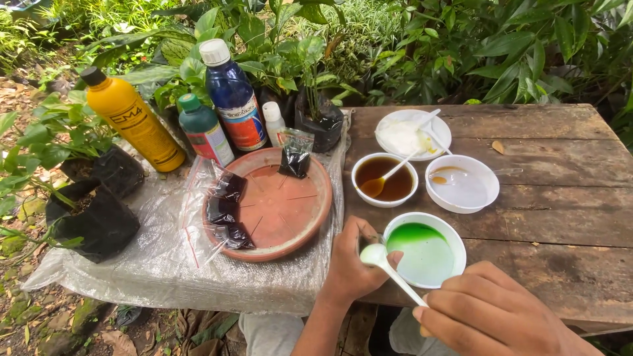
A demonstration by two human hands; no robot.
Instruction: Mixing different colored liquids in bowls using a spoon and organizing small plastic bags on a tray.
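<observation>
Spoon (pixel 390 267) of white plastic sits pinched in the right hand (pixel 491 315), its bowl held just over the near rim of the white bowl of green liquid (pixel 425 250) on the wooden surface (pixel 560 224). Left hand (pixel 353 260) curls closed around that bowl's left rim. Behind stand a bowl of brown liquid (pixel 384 179) and a terracotta saucer (pixel 273 204).

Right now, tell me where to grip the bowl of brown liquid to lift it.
Take the bowl of brown liquid by its near-left rim, from the person's side. It is full and a white spoon leans out over the far-right rim, so that side is blocked; lift level.
</observation>
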